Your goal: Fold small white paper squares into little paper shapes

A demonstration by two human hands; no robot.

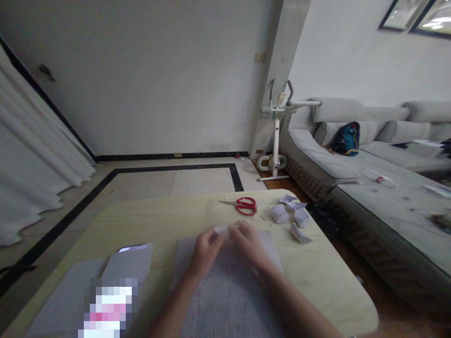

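A grey, finely streaked mat [230, 300] lies under both wrists, its far edge reaching just past the fingers; left of the left hand, well apart from it, pale sheets [130, 265] overlap on the table [169, 218]; the left hand [207, 247] pinches one side of a small white paper [221, 229] between thumb and fingers; the right hand [246, 238] curls in at the other side, its fingertips close together on the paper, though blur hides their exact grip; the paper sits between the two hands, above the far part of the mat, and shows as a narrow, pale strip, plain on the visible side, the rest covered by fingers; to the right of the right hand lie several folded papers [280, 214], white with a faint lilac tint, creased and angular, some with raised corners; just beyond the right hand rest red-handled scissors [243, 205], blades pointing left.
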